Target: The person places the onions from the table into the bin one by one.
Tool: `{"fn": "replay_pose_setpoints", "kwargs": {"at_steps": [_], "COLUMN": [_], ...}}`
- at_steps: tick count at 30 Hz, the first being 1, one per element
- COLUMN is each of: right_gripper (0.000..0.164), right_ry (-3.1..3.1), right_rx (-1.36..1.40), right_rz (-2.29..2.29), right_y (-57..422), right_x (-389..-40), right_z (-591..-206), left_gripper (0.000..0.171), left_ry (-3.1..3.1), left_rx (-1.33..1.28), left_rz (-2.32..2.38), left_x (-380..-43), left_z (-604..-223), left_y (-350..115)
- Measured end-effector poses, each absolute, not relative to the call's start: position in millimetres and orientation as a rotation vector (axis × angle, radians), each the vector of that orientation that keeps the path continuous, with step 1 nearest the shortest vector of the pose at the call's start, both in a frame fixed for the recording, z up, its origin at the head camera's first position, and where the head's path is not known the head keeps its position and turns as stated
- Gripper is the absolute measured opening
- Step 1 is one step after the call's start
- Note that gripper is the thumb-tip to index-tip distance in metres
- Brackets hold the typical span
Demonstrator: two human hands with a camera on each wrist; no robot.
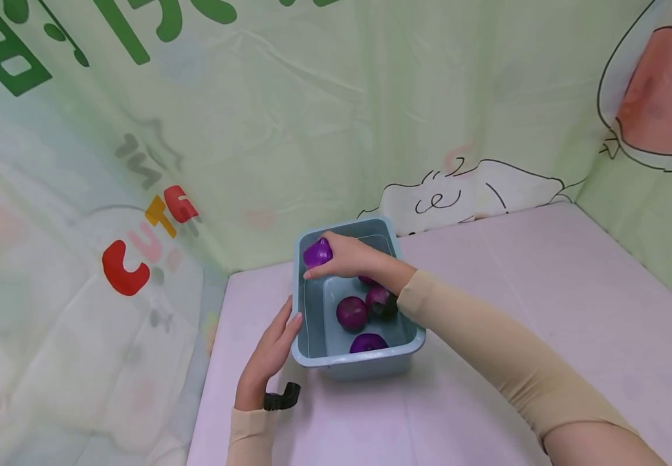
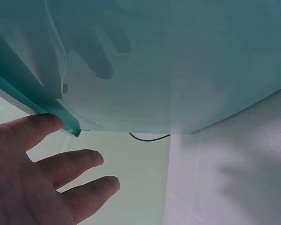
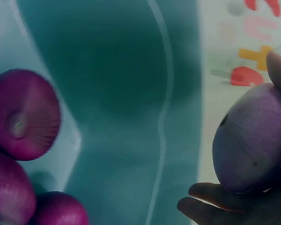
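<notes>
My right hand (image 1: 345,256) grips a red onion (image 1: 316,254) at the far left part of a light blue plastic bin (image 1: 306,310). In the right wrist view, fingers and thumb lie around this onion (image 3: 253,140). Inside the bin lie several more red onions, among them one near the middle (image 1: 352,314) and one at the near wall (image 1: 368,343); my right forearm partly covers others. My left hand (image 1: 271,346) rests against the bin's left side with straight fingers. Up close, a fingertip of this left hand (image 2: 18,164) meets the bin's rim (image 2: 68,122).
The bin stands on a table with a pale lilac cover (image 1: 487,310). Behind it and to the left hang printed curtains (image 1: 312,129) with cartoon drawings and letters. A black wrist device (image 1: 282,397) is strapped below my left hand.
</notes>
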State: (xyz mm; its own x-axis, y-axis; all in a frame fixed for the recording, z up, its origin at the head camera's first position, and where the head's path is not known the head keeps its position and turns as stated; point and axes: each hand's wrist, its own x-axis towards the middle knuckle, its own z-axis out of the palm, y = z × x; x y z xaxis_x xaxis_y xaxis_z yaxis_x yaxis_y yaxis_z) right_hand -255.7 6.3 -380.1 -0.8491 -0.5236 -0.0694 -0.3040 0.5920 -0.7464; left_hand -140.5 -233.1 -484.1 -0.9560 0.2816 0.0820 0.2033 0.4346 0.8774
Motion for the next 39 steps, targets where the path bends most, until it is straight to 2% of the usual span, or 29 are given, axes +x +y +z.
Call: {"fn": "replay_pose_setpoints", "kwargs": {"at_steps": [9,21,29,39], "right_gripper": [0.106,0.108,0.102,0.109], "right_ry": [2.567,2.606,2.631,2.64], "right_rx": [-0.706,-0.782,-0.788,-0.779], "right_rz": [-0.841,-0.529,-0.457,-0.431], "right_y": [-6.2,-18.3,-21.5,-22.3], "right_x": [-255.1,-244.0,-237.6,-237.7], "right_z": [-406.5,-410.7,-409.4,-410.9], "left_gripper": [0.058,0.059,0.058,0.059], "left_ry": [2.58,2.578,2.58,2.579], "left_rx": [0.439,0.446,0.447,0.426], "left_rz": [1.568,1.574,1.568,1.566], "left_x": [-140.3,-141.6,-140.9,-139.9], "left_z": [-481.9,-482.9,-484.5,-482.9], "left_y": [-232.1,-232.5,-233.2,-232.1]}}
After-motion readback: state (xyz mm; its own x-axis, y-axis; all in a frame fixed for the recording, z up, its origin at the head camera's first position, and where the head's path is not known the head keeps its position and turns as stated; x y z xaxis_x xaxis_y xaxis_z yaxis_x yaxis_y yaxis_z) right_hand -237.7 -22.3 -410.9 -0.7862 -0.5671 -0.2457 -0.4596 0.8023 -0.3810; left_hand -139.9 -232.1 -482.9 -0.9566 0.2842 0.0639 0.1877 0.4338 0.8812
